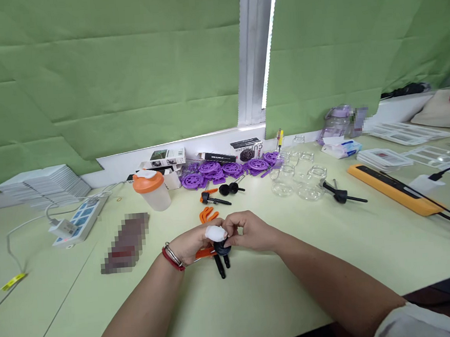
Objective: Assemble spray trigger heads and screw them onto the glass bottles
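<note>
My left hand (189, 241) wraps round a black plastic part (222, 249) with two dark prongs pointing down toward the table. An orange piece (205, 253) sticks out beside it under the palm, with a thin metal rod near the wrist. Something white (216, 234), perhaps a wrapping on the left thumb, covers the top of the grip. My right hand (250, 230) pinches the black part from the other side, fingertips partly hidden. Just beyond the hands lie orange hook-shaped pieces (208, 215) and a black part with a handle (216, 200).
Purple wheel-shaped parts (230, 169) are heaped by the wall near small boxes (247, 151). An orange-lidded shaker cup (152, 191) stands left, clear glass-like pieces (309, 188) right. Another black part (341, 195) lies near an orange power strip (396, 190). A white power strip (82, 219) sits left.
</note>
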### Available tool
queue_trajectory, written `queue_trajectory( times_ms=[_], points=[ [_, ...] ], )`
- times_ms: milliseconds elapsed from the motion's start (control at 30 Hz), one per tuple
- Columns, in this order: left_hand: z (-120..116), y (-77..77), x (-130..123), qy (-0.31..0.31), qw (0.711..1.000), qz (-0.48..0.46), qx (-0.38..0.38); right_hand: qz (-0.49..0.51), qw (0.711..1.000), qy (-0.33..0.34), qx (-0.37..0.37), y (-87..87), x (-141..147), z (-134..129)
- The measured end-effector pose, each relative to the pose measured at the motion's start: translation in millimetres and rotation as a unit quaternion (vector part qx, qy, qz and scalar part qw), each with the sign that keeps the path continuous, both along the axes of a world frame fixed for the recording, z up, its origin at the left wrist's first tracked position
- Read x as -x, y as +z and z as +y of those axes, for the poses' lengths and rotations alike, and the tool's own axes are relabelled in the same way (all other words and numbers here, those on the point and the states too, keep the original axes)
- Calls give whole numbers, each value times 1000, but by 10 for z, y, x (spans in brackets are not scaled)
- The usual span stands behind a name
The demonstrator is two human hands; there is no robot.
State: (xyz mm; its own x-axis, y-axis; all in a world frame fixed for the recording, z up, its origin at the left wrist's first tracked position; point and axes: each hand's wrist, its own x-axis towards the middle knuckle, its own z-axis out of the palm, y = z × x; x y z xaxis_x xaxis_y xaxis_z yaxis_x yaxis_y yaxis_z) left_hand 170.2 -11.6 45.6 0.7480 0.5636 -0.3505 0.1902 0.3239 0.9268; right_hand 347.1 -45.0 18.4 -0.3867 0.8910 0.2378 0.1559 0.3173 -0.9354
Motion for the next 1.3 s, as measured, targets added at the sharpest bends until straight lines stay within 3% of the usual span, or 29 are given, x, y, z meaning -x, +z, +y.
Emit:
queue_trajectory(
  times_ms=[133, 1300],
  points=[
    [4, 12, 2, 11, 999, -8, 40, 24, 1000, 6, 18, -17, 21, -2],
    [7, 13, 25, 25, 998, -23, 44, 90, 994, -1, 55, -102, 88, -1]
  ],
)
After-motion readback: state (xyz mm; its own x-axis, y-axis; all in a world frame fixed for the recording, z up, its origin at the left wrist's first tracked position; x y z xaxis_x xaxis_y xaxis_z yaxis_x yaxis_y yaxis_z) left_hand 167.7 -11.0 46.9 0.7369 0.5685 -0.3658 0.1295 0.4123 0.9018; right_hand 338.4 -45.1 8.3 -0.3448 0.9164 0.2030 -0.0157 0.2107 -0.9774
